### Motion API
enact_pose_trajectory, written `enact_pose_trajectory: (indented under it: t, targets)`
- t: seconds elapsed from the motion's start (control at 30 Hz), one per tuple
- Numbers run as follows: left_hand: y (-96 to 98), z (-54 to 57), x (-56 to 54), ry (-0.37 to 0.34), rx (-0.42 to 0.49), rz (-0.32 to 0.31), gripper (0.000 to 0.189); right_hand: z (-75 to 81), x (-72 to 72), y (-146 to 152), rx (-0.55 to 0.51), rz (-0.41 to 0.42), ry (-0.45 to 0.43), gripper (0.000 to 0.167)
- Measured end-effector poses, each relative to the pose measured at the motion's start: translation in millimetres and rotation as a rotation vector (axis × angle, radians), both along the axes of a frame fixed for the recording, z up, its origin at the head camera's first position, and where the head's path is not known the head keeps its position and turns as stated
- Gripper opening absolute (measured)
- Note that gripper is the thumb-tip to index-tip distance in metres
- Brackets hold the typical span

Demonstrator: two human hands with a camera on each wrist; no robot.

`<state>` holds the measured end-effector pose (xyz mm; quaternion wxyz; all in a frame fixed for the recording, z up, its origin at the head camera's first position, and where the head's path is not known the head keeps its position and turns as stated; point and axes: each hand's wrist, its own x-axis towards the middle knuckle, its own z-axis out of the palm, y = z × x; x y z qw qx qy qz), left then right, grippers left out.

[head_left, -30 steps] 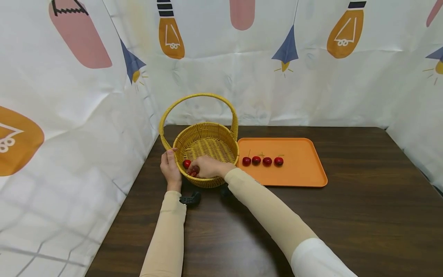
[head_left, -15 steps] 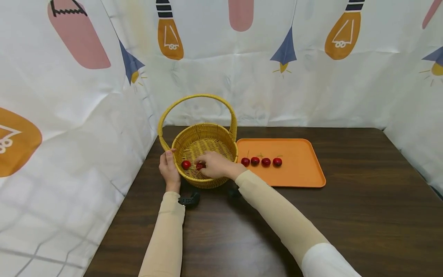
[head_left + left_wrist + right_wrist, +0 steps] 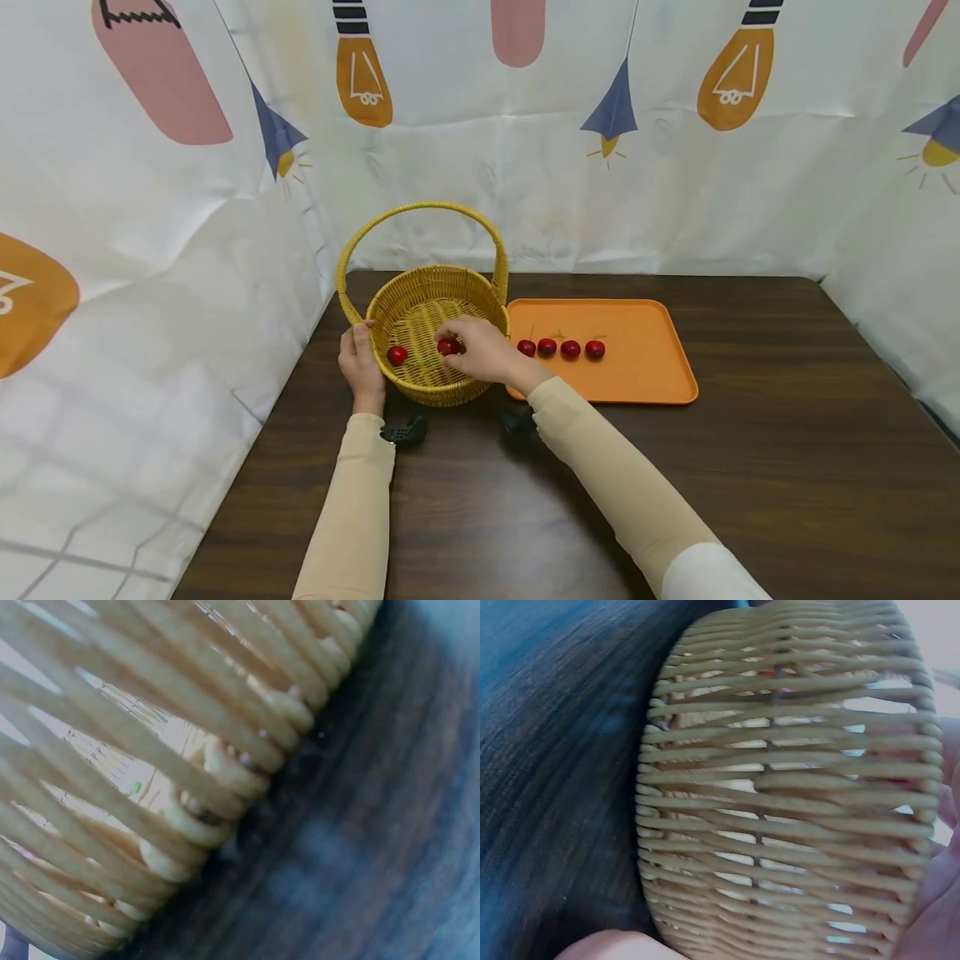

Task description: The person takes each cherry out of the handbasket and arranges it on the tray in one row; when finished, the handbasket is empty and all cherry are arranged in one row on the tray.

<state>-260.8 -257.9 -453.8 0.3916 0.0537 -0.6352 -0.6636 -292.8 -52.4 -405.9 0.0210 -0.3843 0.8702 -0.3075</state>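
Observation:
A yellow wicker basket [image 3: 438,395] with a tall arched handle stands on the table. My left hand [image 3: 362,362] grips its left side by the foot of the handle, thumb at the rim. Over the inside of the basket, my right hand [image 3: 483,348] pinches a dark red cherry [image 3: 447,346] between thumb and fingers. Another cherry [image 3: 397,355] lies in the basket at the left. The left wrist view has only the woven wall [image 3: 150,780] and dark table. In the right wrist view, weave fills the middle, with part of the right hand [image 3: 934,900] at the edge.
Right of the basket, an orange tray [image 3: 645,375] carries several cherries [image 3: 570,349] in a row, some with stems. The dark wooden table [image 3: 787,417] extends to the right and front. A printed white curtain [image 3: 465,150] hangs behind and at the sides.
My right hand has risen and moved right from the basket's lower left, bringing a cherry with it. One cherry stays behind at the left. The left hand keeps its hold.

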Motion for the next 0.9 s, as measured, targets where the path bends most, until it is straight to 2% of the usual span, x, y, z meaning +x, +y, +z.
enact_pose_trajectory:
  t: [0.17, 0.3, 0.57, 0.7, 0.8, 0.9]
  targets:
    - [-1.2, 0.6, -0.7, -0.019, -0.003, -0.004, 0.045, 4.0, 3.3, 11.3, -0.103, -0.067, -0.015, 0.031]
    - [-2.0, -0.2, -0.6, -0.023, -0.008, -0.003, 0.045, 4.2, 8.6, 23.5, -0.143, -0.111, -0.021, 0.033]
    - [-2.0, -1.3, 0.1, -0.016, -0.004, -0.002, 0.044, -0.5, 16.0, 48.5, -0.264, -0.117, 0.037, 0.035]
    - [-1.7, -1.9, 0.0, -0.021, -0.005, 0.002, 0.044, -3.1, 16.6, 63.6, -0.287, -0.16, 0.018, 0.033]
    - [-1.8, -2.3, -1.1, -0.017, -0.01, 0.014, 0.043, -5.5, 15.4, 76.6, -0.294, -0.187, -0.024, 0.038]
    - [-1.7, -1.4, -1.9, -0.018, -0.011, 0.018, 0.044, -8.2, 13.7, 89.3, -0.293, -0.21, -0.029, 0.043]
